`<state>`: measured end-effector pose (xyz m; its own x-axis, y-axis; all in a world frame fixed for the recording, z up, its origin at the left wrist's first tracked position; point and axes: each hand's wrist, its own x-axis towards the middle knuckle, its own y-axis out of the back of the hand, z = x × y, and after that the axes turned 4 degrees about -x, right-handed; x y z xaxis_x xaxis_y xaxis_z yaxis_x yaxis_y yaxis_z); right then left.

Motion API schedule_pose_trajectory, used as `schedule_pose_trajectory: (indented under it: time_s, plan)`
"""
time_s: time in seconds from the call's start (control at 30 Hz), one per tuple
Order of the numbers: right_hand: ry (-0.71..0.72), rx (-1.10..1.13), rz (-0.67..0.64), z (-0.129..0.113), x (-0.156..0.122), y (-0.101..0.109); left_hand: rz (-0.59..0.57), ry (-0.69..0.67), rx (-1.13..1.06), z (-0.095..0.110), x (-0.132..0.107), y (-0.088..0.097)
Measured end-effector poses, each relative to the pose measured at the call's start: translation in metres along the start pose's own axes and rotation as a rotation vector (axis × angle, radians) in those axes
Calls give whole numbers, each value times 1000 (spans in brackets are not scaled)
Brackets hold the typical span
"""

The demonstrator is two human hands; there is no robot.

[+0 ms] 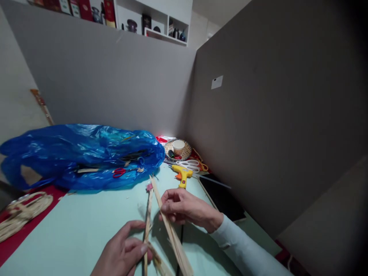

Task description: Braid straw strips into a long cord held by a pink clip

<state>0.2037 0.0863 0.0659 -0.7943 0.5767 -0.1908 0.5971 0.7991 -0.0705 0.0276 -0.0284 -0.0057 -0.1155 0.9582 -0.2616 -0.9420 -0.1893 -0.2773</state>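
Observation:
My left hand [124, 251] is at the bottom centre, thumb and fingers pinched on a thin pale straw strip [148, 218] that stands nearly upright and carries a small pink clip [149, 187] at its top. My right hand [186, 209] reaches in from the right in a pale sleeve, its fingers closed on a bundle of long flat straw strips [169, 226] slanting from upper left to lower right. Both hands are over the pale green table top [80, 230]. The strips cross close together between the hands.
A large blue plastic bag [80, 155] lies behind, with red-handled scissors [120, 172] by it. A yellow glue gun [182, 176], white scissors [189, 165] and a woven basket [184, 153] holding a white cup [178, 146] sit near the grey partition corner. Coiled straw [20, 214] lies left.

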Motion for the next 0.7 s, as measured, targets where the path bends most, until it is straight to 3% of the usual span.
schedule_pose_trajectory:
  time_s: [0.17,0.5,0.6,0.7]
  plan:
    - [-7,44,-71,12,5,-7,-1,-64,-57,6,-3,-8]
    - [-42,-42,-86,21,7,-21,-43,-6,-69,12,-6,-10]
    - [-27,-154,-18,28,9,-23,-25,12,-14,15,-7,-9]
    - [80,-389,89,33,9,-25,-12,70,97,20,-10,-10]
